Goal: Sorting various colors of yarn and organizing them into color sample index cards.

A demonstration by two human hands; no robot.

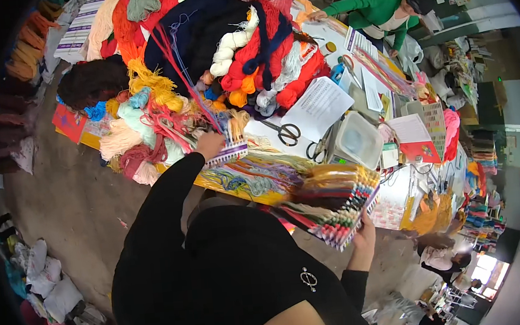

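Observation:
My right hand grips the edge of a floss card stack, held tilted beyond the table's front edge. Rows of coloured thread bundles hang from its white and purple edge, red, green, cream, dark and yellow ones among them. My left hand is closed at the end of a smaller floss card on the table's near edge. Its fingertips are partly lost among pale and pink threads. Long red strands run from beside that hand up over the yarn heap. Loose multicoloured threads lie between the two cards.
A large heap of yarn skeins covers the far left of the table. Black scissors, printed sheets and a clear plastic tub lie right of it. Across the table a person in a green sleeve reaches in.

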